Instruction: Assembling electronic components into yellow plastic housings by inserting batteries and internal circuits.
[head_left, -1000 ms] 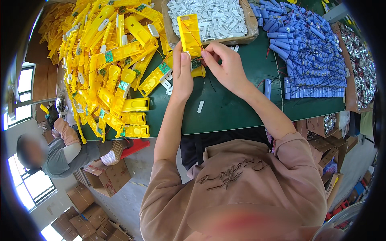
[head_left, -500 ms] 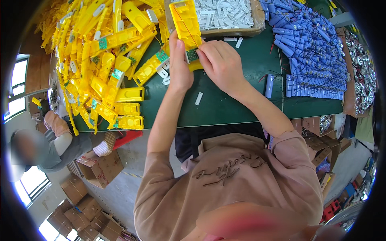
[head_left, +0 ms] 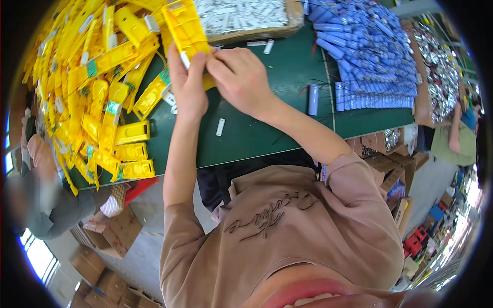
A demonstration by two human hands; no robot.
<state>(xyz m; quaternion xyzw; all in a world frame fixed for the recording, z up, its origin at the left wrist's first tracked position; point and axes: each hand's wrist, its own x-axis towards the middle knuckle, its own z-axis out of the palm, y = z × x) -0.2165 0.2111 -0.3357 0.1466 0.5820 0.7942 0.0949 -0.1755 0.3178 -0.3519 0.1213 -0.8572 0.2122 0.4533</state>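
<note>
A long yellow plastic housing [head_left: 186, 28], ribbed and hollow inside, is raised over the green table. My left hand [head_left: 189, 95] is closed around its near end, with the thumb along the side. A small white part [head_left: 185, 59] shows by that thumb. My right hand [head_left: 242, 81] is closed in a pinch, its fingertips against the housing's near right corner; what they pinch is hidden. Below the hands, another yellow piece [head_left: 209, 82] shows in part. Just left of my left hand lies a yellow housing with a green circuit board [head_left: 149, 97].
Yellow housings [head_left: 95, 102] are heaped on the left. A cardboard box [head_left: 294, 23] of white parts stands at the back. Blue wired cylinders [head_left: 367, 56] are piled right, one loose cylinder [head_left: 313, 100] nearer. One white strip [head_left: 220, 127] lies on the green table [head_left: 267, 133].
The whole view has shifted, so the table's contents sit further left. My right fingertips have closed in on the housing's near end. The red wire and circuit board seen there earlier are now covered.
</note>
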